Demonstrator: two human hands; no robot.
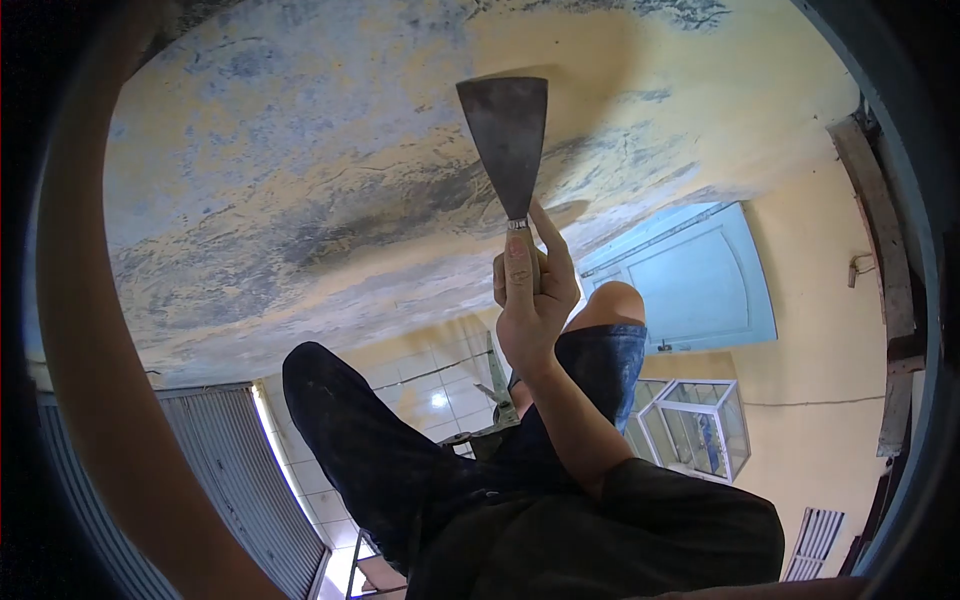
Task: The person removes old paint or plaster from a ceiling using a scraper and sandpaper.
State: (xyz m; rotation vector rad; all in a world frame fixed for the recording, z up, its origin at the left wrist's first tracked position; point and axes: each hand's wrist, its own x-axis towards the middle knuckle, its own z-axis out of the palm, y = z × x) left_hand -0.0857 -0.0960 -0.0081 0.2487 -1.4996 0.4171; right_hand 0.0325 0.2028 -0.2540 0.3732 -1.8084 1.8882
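My right hand is closed around the handle of a putty knife, its thumb lying along the handle and a finger reaching up toward the ferrule. The wide dark blade points up, in front of a wall with worn yellow paint, grey-blue patches and dark flaking streaks. A shadow falls on the wall to the right of the blade. My left forearm runs up the left edge of the view, and its hand is outside the frame.
Below my bent legs shows part of a metal ladder above a tiled floor. A light blue door and a glass display case stand at the right. A corrugated shutter is at lower left, a wooden beam at far right.
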